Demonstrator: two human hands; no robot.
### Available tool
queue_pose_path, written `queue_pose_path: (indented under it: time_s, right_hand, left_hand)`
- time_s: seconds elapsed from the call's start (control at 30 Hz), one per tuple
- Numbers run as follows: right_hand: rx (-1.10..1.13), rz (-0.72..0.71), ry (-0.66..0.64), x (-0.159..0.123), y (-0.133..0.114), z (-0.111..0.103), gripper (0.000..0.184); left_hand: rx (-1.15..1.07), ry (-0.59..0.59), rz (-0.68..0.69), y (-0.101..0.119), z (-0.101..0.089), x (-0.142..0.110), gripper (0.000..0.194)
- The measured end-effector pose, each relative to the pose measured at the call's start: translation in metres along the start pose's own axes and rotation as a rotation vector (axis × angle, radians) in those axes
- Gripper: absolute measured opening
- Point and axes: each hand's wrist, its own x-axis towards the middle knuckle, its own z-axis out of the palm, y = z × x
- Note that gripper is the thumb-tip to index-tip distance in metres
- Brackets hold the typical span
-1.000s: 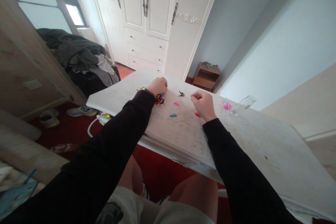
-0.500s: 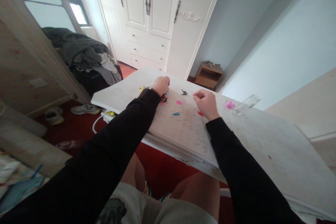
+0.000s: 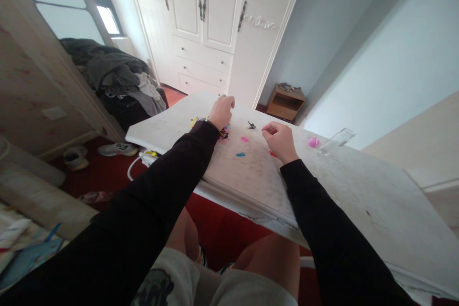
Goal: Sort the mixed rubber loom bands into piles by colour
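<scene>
On the white table (image 3: 229, 177), my left hand (image 3: 221, 111) is raised at the back edge of a mixed pile of small bright and black bands (image 3: 224, 135). Its fingers bend down and their tips are hidden, so any held thing does not show. My right hand (image 3: 280, 141) rests with its fingers curled into a loose pinch, their contents too small to make out. Beneath it a red piece (image 3: 272, 154) peeks out. Between the hands lie a black tangle of bands (image 3: 251, 125), a pink bunch (image 3: 245, 139) and a blue bunch (image 3: 240, 154).
Some yellow pieces (image 3: 194, 122) lie left of my left wrist. To the right are a pink round object (image 3: 313, 142) and a clear glass container (image 3: 337, 141) on its side. A white power strip (image 3: 147, 157) hangs at the table's left edge. Behind stands a white wardrobe (image 3: 204, 69).
My left hand has lifted slightly up and away from the pile, with its fingers pointing more to the right. My right hand has shifted very slightly left. The small bunches have stayed put.
</scene>
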Motion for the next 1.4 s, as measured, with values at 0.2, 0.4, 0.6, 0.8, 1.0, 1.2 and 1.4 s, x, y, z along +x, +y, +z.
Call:
queue_pose_path:
  time_s: [0.2,0.4,0.6,0.8,1.0,1.2,1.4]
  right_hand:
    - [0.002,0.005,-0.009,-0.001,-0.001,0.000,0.011]
    - [0.017,-0.022,0.006,0.000,-0.003,0.002,0.009]
    - [0.095,-0.035,0.010,-0.001,-0.006,0.003,0.016]
    - [0.115,-0.074,-0.035,-0.003,-0.009,0.005,0.015]
    - [0.137,-0.100,-0.044,-0.004,-0.009,0.005,0.013]
    - [0.109,-0.093,0.003,-0.003,-0.005,0.005,0.011]
    - [0.066,-0.045,0.081,0.000,-0.004,0.000,0.012]
  left_hand:
    - [-0.458,0.045,-0.039,0.016,-0.002,0.005,0.022]
    - [-1.036,-0.286,0.027,0.031,0.007,-0.002,0.028]
    - [-1.185,-0.504,0.098,0.036,0.013,-0.008,0.040]
    - [-1.186,-0.553,0.184,0.037,0.012,-0.008,0.045]
    - [-1.201,-0.618,0.228,0.037,0.011,-0.009,0.042]
    - [-1.215,-0.645,0.167,0.038,0.008,-0.011,0.049]
    - [-1.212,-0.677,0.099,0.039,0.007,-0.013,0.045]
